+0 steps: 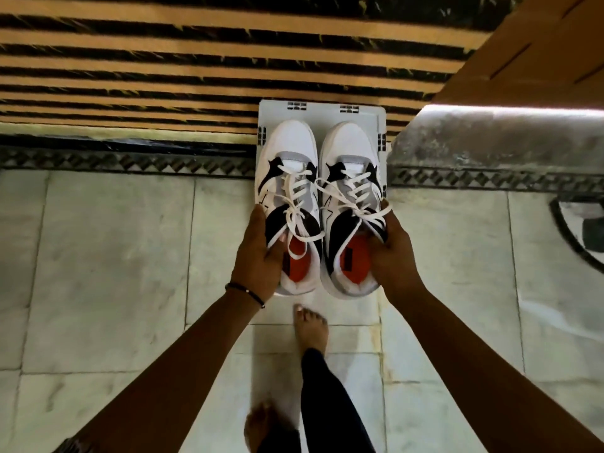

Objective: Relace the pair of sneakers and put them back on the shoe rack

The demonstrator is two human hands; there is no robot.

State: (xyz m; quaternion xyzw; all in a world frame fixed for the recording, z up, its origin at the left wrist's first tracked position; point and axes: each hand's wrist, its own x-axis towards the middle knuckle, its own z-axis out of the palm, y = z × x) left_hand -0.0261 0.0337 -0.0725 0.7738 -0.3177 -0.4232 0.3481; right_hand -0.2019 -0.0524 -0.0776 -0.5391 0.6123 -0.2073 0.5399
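Marble floor (pixel 114 256), striped wall at 12 o'clock. Left hand (pixel 258 256) clamped on left sneaker (pixel 291 204), right hand (pixel 390 253) on right sneaker (pixel 351 204), over white rack (pixel 323 109).

1. There is one view, from a wide-angle camera worn on the person's head.
2. It looks almost straight down and a little forward, from standing height.
3. The forearms enter from the bottom corners; the left hand (pixel 258 253) and right hand (pixel 390 253) meet near the centre.
4. The bare feet stand at the bottom on the floor (pixel 114 256).
5. Straight lines bow towards the edges.
6. With no second view, nothing is shared.
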